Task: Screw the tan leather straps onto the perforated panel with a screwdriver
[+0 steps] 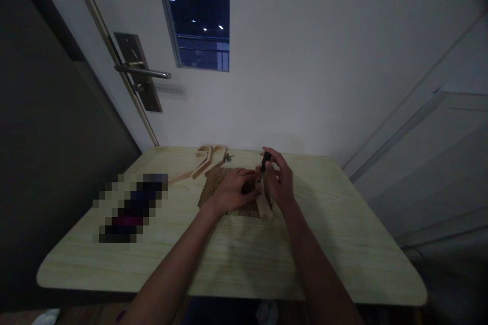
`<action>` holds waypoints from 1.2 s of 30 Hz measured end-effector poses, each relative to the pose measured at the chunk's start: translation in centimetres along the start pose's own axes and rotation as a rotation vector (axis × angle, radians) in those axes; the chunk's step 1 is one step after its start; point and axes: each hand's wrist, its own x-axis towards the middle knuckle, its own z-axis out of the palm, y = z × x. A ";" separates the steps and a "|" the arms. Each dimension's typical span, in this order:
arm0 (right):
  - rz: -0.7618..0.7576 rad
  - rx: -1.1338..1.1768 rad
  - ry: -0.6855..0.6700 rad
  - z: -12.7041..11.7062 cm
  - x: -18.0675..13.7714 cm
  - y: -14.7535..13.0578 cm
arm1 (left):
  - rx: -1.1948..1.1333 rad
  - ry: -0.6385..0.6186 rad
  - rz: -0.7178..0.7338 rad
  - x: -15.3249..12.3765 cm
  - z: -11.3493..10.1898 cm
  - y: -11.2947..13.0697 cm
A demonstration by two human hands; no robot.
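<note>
The right hand (281,179) held a small screwdriver (266,160) by its black handle, with the thumb and fingers closed around it, in the view from the head. The tool leaned a little, with its thin end pointing down at a pale piece of wood (264,204). That piece of wood lay near the middle of the table (343,244), on the right part of a brown sheet (210,185), with one end pointing to the near side. The left hand (234,190) lay across the brown sheet, palm down, with its thumb apart from its fingers. Its fingertips and thumb reached the left side of the wood, but I could not tell if they gripped it or just pressed on it. The sheet stuck out to the left of this hand. Farther back and to the left lay two bent wooden hooks (208,157), close together, and a thin wooden stick (181,177) was just left of them. A little heap of screws (229,157) sat just to the right of the hooks. On the left of the table was a dark patch (137,208) made of blurry squares, so I could not tell what it was. Past the far edge stood a white door (285,61). It had a shiny handle (147,72) on the left and a dark window (200,10) with small lights in it.
</note>
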 end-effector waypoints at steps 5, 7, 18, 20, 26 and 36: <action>0.063 0.005 0.060 0.2 0.0 0.1 | 0.008 -0.004 0.004 0.0 0.0 0.0; 0.049 -0.024 0.130 0.4 0.1 0.4 | 0.005 0.000 0.002 0.0 0.1 -0.1; -0.048 -0.004 0.040 -0.1 0.1 0.1 | 0.012 0.020 0.030 -0.1 0.2 -0.2; -0.003 0.063 0.008 -0.2 -0.1 0.0 | -0.001 0.018 0.035 -0.1 0.2 -0.3; 0.056 0.044 0.064 0.2 0.0 0.7 | -0.023 0.020 0.022 -0.1 0.3 -0.3; -0.018 -0.046 0.098 0.1 0.1 0.3 | -0.007 -0.002 0.001 0.0 0.1 -0.1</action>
